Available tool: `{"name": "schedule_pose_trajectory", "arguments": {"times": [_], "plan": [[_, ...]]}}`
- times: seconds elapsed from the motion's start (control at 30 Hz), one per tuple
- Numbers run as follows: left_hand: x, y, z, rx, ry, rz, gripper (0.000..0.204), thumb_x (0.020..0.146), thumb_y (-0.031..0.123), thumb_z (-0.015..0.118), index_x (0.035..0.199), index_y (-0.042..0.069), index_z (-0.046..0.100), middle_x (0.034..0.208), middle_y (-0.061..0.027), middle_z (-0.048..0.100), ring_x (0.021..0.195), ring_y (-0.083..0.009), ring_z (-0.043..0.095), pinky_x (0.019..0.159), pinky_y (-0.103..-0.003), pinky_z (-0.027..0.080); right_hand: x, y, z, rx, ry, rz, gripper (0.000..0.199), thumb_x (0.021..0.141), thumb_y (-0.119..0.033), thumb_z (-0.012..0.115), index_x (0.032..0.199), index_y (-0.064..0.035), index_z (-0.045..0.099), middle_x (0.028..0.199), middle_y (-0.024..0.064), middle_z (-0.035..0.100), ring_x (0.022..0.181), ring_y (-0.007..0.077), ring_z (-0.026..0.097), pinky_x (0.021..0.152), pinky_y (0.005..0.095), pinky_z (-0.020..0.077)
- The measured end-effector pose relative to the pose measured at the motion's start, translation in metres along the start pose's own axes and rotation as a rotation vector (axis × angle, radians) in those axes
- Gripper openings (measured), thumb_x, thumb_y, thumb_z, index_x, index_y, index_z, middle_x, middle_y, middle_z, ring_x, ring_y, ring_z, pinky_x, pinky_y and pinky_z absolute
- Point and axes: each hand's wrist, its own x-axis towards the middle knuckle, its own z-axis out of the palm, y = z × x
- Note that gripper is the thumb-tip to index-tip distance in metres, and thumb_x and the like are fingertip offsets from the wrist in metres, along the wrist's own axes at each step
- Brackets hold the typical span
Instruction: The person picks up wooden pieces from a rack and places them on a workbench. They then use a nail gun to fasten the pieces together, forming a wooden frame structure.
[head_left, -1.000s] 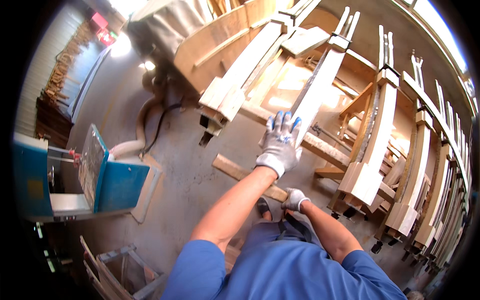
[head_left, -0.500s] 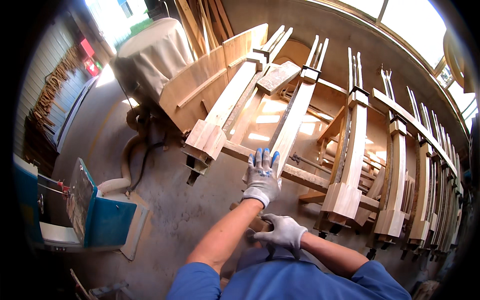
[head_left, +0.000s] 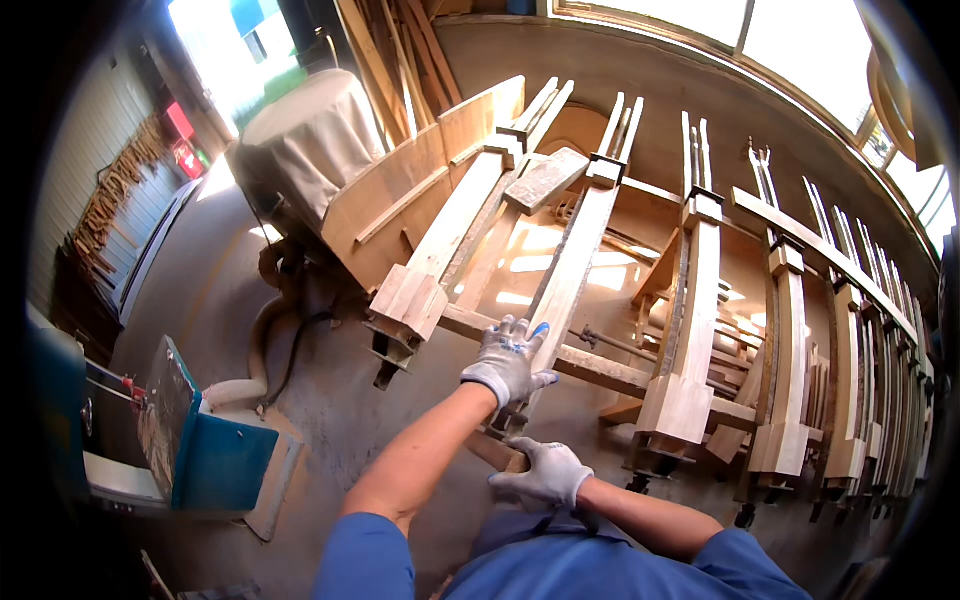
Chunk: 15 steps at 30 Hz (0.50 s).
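Right hand (head_left: 548, 474) raised since earlier — gripping wood block (head_left: 490, 452); left hand (head_left: 507, 360) splayed wide on beam (head_left: 577, 268).

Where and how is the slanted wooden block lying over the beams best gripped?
Probably by the near end of the wooden block, coming from the person's side with the left hand, over the top onto both long edges: it is oblong, its top is uncovered, and that end points toward the person.
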Motion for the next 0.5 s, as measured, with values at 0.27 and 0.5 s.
{"name": "schedule_pose_trajectory", "arguments": {"times": [0.27,0.5], "plan": [[0.016,-0.017,-0.001,0.099,0.042,0.129,0.096,0.091,0.081,0.049,0.161,0.015,0.042,0.154,-0.0204,0.048,0.148,-0.0403,0.034,0.126,-0.052,0.015,0.025,0.021,0.009,0.383,-0.028,0.108,0.079,0.089,-0.064,0.07,0.138,-0.0024,0.066,0.125,0.0187,0.074,0.114,0.0298,0.073,0.101,0.0362,0.0539],[0.03,-0.016,0.007,-0.062,0.084,0.262,0.089,0.093,0.071,0.055,0.153,0.006,0.049,0.147,-0.021,0.051,0.144,-0.037,0.039,0.125,-0.053,0.014,0.016,0.045,0.053,0.793,0.284,0.087,0.058,0.098,-0.05,0.07,0.133,-0.0031,0.071,0.121,0.0133,0.076,0.108,0.017,0.07,0.097,0.0317,0.0542]]}}
